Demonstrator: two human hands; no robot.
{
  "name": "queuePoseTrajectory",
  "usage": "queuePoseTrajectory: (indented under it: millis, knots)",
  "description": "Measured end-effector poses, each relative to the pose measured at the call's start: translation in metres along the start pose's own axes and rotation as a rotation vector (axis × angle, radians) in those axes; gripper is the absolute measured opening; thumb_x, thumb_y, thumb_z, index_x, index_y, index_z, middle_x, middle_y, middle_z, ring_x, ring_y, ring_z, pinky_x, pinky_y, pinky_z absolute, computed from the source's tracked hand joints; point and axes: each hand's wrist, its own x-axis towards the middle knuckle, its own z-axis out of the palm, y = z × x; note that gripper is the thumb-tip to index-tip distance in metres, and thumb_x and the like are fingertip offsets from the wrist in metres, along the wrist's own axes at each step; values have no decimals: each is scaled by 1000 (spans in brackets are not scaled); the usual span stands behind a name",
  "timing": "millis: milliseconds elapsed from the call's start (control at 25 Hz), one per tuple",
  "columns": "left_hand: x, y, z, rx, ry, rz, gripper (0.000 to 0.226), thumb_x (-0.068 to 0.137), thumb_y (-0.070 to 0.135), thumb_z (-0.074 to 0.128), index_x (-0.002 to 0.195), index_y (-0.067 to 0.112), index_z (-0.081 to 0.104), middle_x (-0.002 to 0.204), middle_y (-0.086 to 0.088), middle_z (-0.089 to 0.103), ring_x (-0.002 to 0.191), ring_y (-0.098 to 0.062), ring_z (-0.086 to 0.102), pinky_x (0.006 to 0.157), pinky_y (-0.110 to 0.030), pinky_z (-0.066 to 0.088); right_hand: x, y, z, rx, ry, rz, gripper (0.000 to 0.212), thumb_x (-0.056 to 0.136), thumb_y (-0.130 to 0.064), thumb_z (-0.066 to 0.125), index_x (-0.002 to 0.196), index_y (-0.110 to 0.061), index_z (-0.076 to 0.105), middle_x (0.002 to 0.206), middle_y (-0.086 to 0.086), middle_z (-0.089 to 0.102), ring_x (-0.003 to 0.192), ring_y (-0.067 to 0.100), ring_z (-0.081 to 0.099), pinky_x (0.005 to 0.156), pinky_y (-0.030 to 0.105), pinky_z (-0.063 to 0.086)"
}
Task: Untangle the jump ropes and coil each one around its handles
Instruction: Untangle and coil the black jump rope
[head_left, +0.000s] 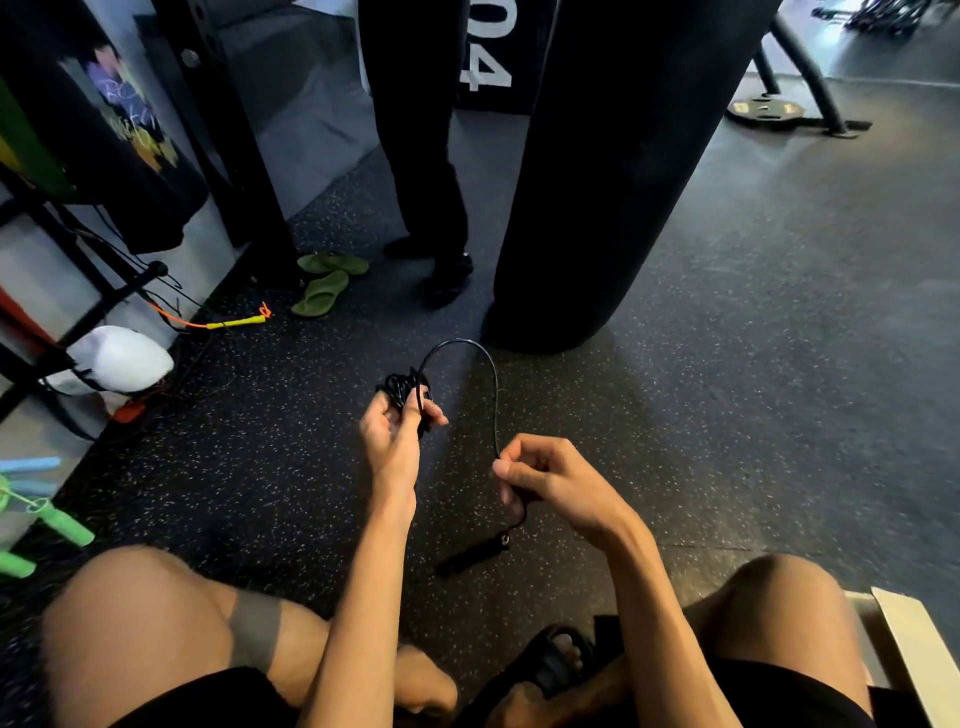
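The thin black jump rope (491, 374) is held in the air above the dark speckled rubber floor (727, 338), in front of the seated person's knees. One end is a tight bundle of black coils (402, 389), which the left hand (389, 436) grips with curled fingers, the thumb laid across the front. From the bundle the cord rises in a narrow arch and comes down to the right hand (550, 478), whose thumb and forefinger pinch it. Below that hand the cord drops to a slim black handle (470, 556), hanging tilted low over the floor; whether it touches cannot be told.

Just beyond the arch stands a big black punching bag (613, 182), and left of it are the dark-trousered legs (426, 182) of another person. A pair of green flip-flops (327, 286) lies near those feet. Further left a yellow-and-orange jump rope (234, 322) lies on the floor, near a white cloth bag (119, 358). Green and blue foam-handled jump ropes (52, 519) lie at the left edge.
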Motion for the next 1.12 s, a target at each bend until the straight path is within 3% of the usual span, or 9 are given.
queuePoseTrajectory:
  millis: [160,320,480,600,680,800,880,1000,1120]
  knots:
    - [5,-2,-10,-23,5,-57,25,100,16,51,107,-6,62,86,-17,74,81,-27,72,79,-31,56,-1,-9,-10,125,288,-96,11,98,-13,56,97,-3,59,69,10,62,61,23,53,59,34,46]
    - [7,1,-20,-17,61,-76,21,101,14,49,101,2,66,88,-17,74,83,-27,72,80,-32,55,-2,7,-30,31,509,13,6,96,-5,56,100,-2,60,64,4,59,59,18,52,58,31,47]
    - [2,4,-13,-81,-44,-169,20,100,10,49,91,4,66,69,-1,69,65,-16,65,66,-29,55,6,22,-20,-62,387,176,13,97,-9,57,109,-3,58,70,8,66,60,17,60,59,33,53]
    - [-2,7,-8,-81,-147,-223,20,99,11,50,90,4,67,68,1,66,64,-12,59,60,-24,47,13,33,-13,-155,313,254,15,97,-16,59,111,-10,57,75,6,71,65,19,66,69,40,56]
    - [-3,9,-8,-87,-189,-243,21,100,11,49,90,3,66,66,0,60,59,-10,50,57,-22,41,15,37,-11,-240,313,251,18,96,-22,62,112,-14,58,84,7,72,72,20,69,71,37,56]
    - [-5,12,-6,-105,-286,-297,22,100,11,47,89,0,63,61,2,49,53,-7,38,55,-22,33,16,33,-8,-348,394,76,23,94,-24,65,115,-23,58,97,-3,68,86,14,66,74,22,51]
    - [-7,14,-4,-87,-386,-334,23,100,14,47,87,1,62,61,2,41,53,-7,33,54,-22,28,18,24,-6,-327,401,-86,37,93,-17,64,127,-27,54,112,-7,65,103,7,63,86,19,48]
    - [-13,23,1,11,-548,-378,26,100,18,48,81,5,60,63,-2,31,53,-8,29,50,-20,26,24,19,-2,-377,307,-201,59,94,-11,60,143,-39,41,145,-10,49,136,5,43,112,29,37]
    - [-15,31,-2,91,-718,-404,25,100,20,49,82,5,59,66,-4,27,53,-9,24,48,-20,23,28,20,1,-328,219,-246,59,95,1,51,144,-30,44,146,-10,50,139,3,41,117,37,35]
